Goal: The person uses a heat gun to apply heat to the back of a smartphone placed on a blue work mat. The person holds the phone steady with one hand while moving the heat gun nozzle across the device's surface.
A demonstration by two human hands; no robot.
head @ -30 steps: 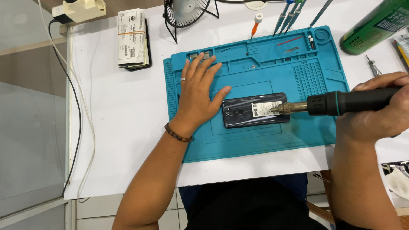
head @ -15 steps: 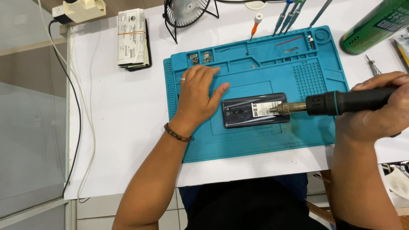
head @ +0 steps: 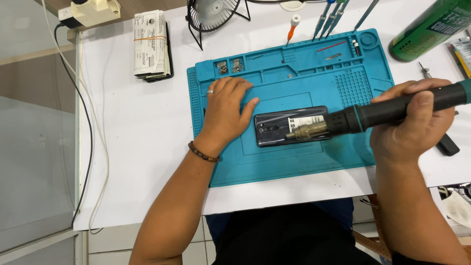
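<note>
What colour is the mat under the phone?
Teal blue work mat, seen best in the head view.

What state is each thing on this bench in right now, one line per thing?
Phone: lying flat on the mat, back side up.
Hot air tool: held level, metal nozzle over the phone.
Right hand: closed around the tool's handle.
Left hand: flat on the mat, thumb by the phone's end.
Blue mat: flat on the table, small parts in its top trays.
Fan: upright; running or not, unclear.
Paper bundle: rubber-banded, lying flat.
</note>
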